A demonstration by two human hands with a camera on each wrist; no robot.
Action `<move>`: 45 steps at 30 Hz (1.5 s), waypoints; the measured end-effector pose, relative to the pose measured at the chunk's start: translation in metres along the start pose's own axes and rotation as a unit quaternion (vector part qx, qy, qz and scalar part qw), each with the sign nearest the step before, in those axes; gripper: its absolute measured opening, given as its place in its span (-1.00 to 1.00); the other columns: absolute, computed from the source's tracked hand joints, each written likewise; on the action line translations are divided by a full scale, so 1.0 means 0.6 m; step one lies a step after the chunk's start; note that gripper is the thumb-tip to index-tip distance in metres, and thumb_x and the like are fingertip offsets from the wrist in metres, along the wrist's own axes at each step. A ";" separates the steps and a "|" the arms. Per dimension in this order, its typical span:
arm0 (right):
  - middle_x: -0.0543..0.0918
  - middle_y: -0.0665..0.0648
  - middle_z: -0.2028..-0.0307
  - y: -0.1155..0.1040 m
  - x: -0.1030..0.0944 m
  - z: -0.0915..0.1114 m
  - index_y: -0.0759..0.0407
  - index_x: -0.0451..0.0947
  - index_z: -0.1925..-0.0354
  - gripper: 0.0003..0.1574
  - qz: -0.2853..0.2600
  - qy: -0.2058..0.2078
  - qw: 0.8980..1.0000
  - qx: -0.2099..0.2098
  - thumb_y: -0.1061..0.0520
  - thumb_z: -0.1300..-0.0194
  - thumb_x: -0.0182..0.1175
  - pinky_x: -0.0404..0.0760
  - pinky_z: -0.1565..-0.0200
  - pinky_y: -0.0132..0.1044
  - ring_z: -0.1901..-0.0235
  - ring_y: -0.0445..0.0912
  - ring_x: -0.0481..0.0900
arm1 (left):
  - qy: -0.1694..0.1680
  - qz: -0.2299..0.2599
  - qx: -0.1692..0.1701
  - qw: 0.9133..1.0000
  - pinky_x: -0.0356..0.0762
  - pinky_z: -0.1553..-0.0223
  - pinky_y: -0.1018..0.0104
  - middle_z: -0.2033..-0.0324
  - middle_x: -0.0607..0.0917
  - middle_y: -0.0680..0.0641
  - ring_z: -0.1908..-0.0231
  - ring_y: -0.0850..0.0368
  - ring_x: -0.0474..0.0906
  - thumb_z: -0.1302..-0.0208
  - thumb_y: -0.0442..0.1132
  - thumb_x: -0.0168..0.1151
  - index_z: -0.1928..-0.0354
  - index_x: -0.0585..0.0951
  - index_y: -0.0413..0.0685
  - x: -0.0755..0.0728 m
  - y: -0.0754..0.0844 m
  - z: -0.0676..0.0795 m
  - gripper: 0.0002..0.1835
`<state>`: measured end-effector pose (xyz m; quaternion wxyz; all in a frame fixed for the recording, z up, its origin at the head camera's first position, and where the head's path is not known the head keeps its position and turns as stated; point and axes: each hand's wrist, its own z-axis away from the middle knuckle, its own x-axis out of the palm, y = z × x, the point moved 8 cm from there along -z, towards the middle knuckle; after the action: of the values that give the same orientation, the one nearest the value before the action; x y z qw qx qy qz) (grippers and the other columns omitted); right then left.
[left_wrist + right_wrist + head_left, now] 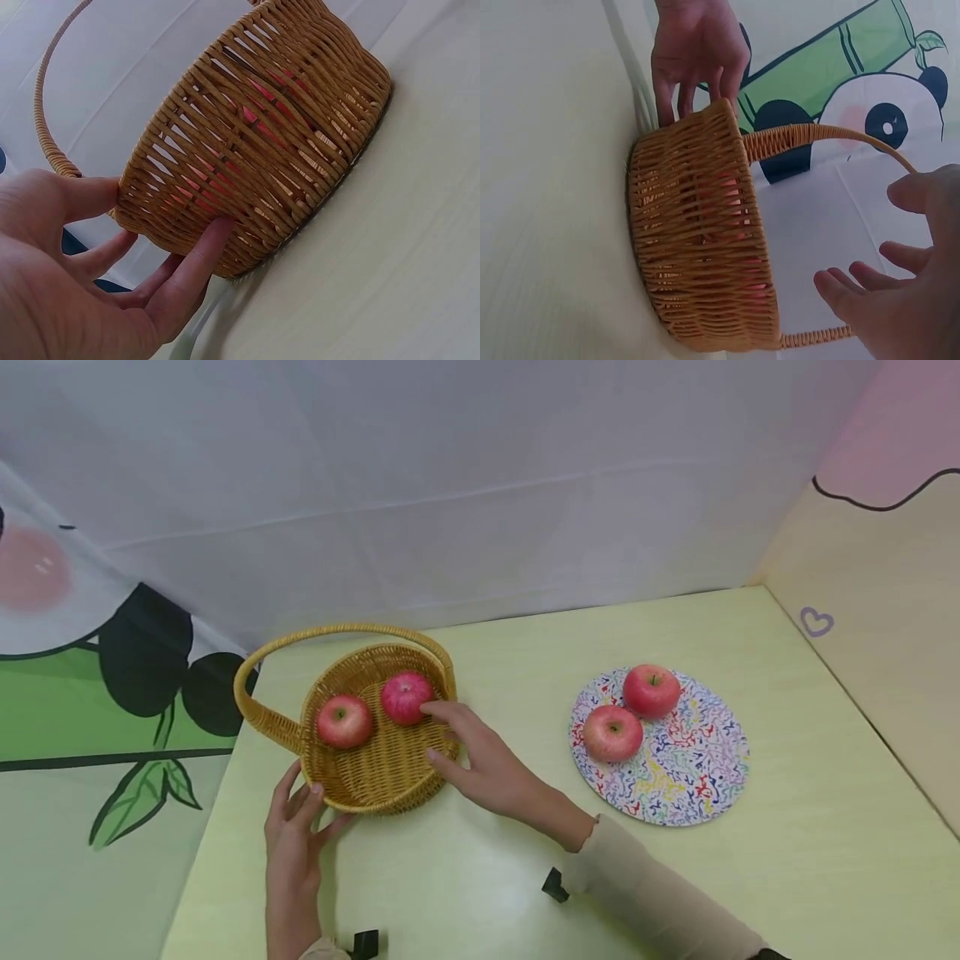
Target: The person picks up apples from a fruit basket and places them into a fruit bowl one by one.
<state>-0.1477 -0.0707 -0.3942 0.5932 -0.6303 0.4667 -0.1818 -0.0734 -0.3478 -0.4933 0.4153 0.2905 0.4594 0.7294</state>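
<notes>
A yellow-brown wicker basket (397, 768) with a tall arched handle stands on the table, holding a red apple (344, 722) and a deeper pink apple (407, 697). My left hand (294, 831) rests its spread fingers against the basket's near left side. In the left wrist view, one finger (94, 196) meets the rim and another digit lies along the woven wall. My right hand (487, 764) hangs over the basket's right rim, fingers apart and nothing in them. Its index fingertip overlaps the pink apple in the head view; the right wrist view shows it above the rim.
Right of the basket lies a round, multicoloured speckled plate (675, 785) bearing a red apple (652, 691) and another apple (612, 733). A white cloth wall (480, 543) closes off the back. A panda-printed panel (112, 710) stands left, a beige-pink one (885, 585) right.
</notes>
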 end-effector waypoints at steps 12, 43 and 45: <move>0.23 0.18 -0.59 0.000 0.019 -0.039 0.18 0.05 -0.63 0.01 0.039 0.025 0.997 0.068 -0.05 -0.45 0.28 0.30 -0.57 0.03 -0.59 0.03 0.20 | -0.001 0.000 0.005 1.000 0.80 0.14 0.25 -0.28 0.43 0.15 -0.25 0.15 0.46 -0.56 -0.04 0.17 -0.59 0.22 0.49 0.003 0.002 0.001 -0.34; 0.07 0.39 -0.61 0.071 0.066 -0.126 0.25 -0.22 -0.67 0.39 0.082 0.098 0.952 0.278 -0.24 -0.32 0.40 0.46 -0.43 0.21 -0.54 0.36 0.20 | -0.002 -0.005 0.023 1.000 0.80 0.15 0.25 -0.27 0.45 0.13 -0.21 0.19 0.51 -0.58 -0.05 0.14 -0.60 0.22 0.45 0.005 0.003 0.003 -0.35; 0.05 0.40 -0.61 0.075 0.067 -0.129 0.25 -0.24 -0.67 0.39 0.084 0.097 0.950 0.286 -0.24 -0.32 0.39 0.44 -0.44 0.22 -0.55 0.39 0.18 | -0.003 -0.007 0.026 1.000 0.80 0.15 0.26 -0.27 0.45 0.12 -0.21 0.19 0.51 -0.58 -0.05 0.14 -0.60 0.21 0.45 0.005 0.003 0.003 -0.35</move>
<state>-0.2050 -0.1415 -0.4308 0.7134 -0.3726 0.5015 -0.3174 -0.0741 -0.3445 -0.4904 0.4136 0.3006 0.4792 0.7134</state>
